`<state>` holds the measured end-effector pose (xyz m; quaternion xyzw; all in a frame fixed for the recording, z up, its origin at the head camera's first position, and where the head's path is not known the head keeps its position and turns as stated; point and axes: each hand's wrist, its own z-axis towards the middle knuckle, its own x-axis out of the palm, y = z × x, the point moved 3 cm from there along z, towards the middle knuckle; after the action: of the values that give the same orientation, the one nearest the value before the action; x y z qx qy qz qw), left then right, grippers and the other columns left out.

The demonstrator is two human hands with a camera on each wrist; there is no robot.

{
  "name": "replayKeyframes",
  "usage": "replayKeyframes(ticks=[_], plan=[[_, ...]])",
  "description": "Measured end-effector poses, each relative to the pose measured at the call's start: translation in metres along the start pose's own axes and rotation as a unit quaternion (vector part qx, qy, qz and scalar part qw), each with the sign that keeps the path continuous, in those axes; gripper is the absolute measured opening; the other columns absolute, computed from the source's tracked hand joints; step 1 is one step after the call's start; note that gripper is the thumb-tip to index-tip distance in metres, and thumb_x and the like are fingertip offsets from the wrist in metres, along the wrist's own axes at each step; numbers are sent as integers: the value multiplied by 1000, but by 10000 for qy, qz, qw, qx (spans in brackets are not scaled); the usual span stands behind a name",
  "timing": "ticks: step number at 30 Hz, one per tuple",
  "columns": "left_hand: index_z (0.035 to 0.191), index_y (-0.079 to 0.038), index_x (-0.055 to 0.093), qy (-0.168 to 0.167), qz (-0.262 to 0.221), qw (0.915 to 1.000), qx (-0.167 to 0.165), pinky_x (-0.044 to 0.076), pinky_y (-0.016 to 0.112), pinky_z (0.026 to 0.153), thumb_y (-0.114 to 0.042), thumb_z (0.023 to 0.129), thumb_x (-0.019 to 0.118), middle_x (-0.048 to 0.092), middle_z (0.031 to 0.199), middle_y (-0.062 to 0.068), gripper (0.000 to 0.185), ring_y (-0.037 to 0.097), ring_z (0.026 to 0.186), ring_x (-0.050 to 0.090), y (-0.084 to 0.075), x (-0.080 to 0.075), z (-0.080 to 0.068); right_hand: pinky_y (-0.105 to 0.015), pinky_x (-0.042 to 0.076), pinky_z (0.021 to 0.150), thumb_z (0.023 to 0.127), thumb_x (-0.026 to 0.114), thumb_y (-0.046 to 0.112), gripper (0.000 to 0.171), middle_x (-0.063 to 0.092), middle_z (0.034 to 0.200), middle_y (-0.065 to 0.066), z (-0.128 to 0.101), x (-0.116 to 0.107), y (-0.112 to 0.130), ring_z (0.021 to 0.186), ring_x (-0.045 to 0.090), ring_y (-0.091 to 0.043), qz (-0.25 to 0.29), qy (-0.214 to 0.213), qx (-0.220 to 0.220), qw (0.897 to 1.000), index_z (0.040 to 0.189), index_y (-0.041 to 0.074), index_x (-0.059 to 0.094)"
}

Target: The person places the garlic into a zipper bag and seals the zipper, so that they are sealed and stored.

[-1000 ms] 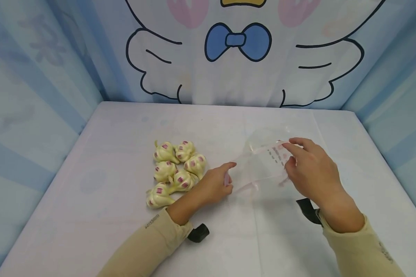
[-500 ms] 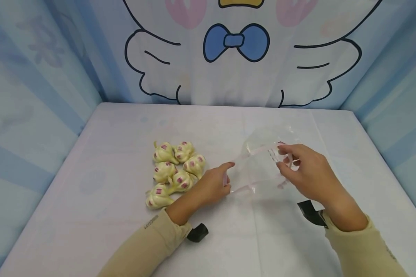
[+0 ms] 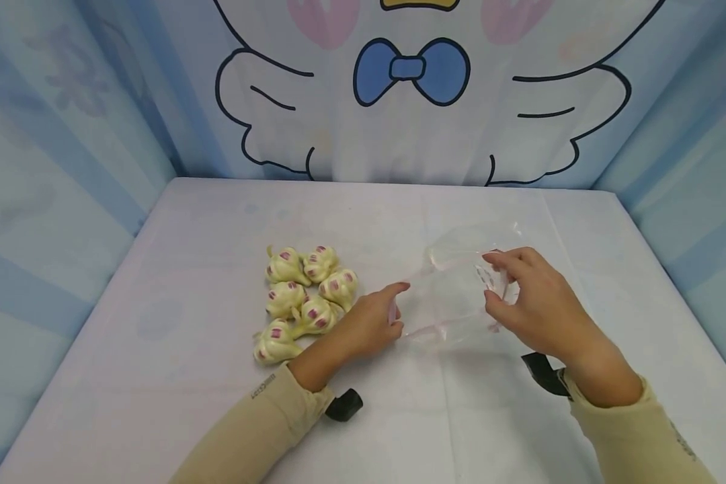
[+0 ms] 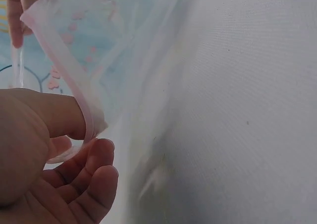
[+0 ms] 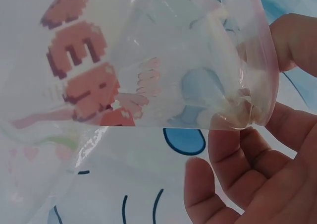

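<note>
A clear plastic zip bag (image 3: 454, 289) with pink print hangs just above the white table between both hands. My left hand (image 3: 372, 323) pinches its pink-edged left rim (image 4: 79, 100) between thumb and fingers. My right hand (image 3: 535, 302) pinches the right side of the bag (image 5: 163, 65), thumb in front and fingers behind. The bag looks empty. Several pale yellow garlic bulbs (image 3: 305, 299) with purple marks lie in a cluster on the table, just left of my left hand.
The white cloth-covered table (image 3: 218, 403) is boxed in by blue patterned walls on the left and right and a cartoon backdrop with a blue bow tie (image 3: 411, 70) at the back. Black wrist straps (image 3: 345, 405) show at both sleeves.
My right hand has shifted slightly left and down along the bag, curling its fingers round the edge. The bag has crumpled a little. The left hand and garlic have stayed put.
</note>
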<state>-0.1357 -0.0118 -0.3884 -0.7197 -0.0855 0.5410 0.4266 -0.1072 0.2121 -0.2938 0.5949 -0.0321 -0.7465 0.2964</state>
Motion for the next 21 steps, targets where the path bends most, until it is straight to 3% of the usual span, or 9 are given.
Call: replayKeyframes(ticks=[3,9,14,21], plan=[[147,-2,45,-53,-80,9999,84,48,32,79,-4,89,67,61,95,3,62,16,80,55,2,0,0,-37,49,65,82,74,3,50,59,112,-16,0,3,0,85,54,-22,38,19,-164,9999,130,-5,61],[144,-1,50,-137,-411,9988,244,47,36,88,-10,89,69,61,111,13,59,21,92,54,4,-1,0,-42,53,68,82,75,3,52,59,110,-16,1,11,2,84,54,-23,50,-45,-175,9998,131,-5,60],[142,-8,54,-101,-586,9982,68,45,35,86,-15,92,71,54,124,14,53,21,100,51,1,-5,-8,-42,53,67,82,76,4,53,59,110,-16,2,16,1,83,55,-25,57,-90,-216,9997,131,-6,60],[144,-10,52,-399,-455,9980,-202,45,45,103,-18,92,74,44,143,16,57,29,127,49,-7,-21,-29,-43,50,68,83,75,8,53,58,113,-19,4,20,0,84,53,-27,-52,49,-29,10000,132,-7,58]])
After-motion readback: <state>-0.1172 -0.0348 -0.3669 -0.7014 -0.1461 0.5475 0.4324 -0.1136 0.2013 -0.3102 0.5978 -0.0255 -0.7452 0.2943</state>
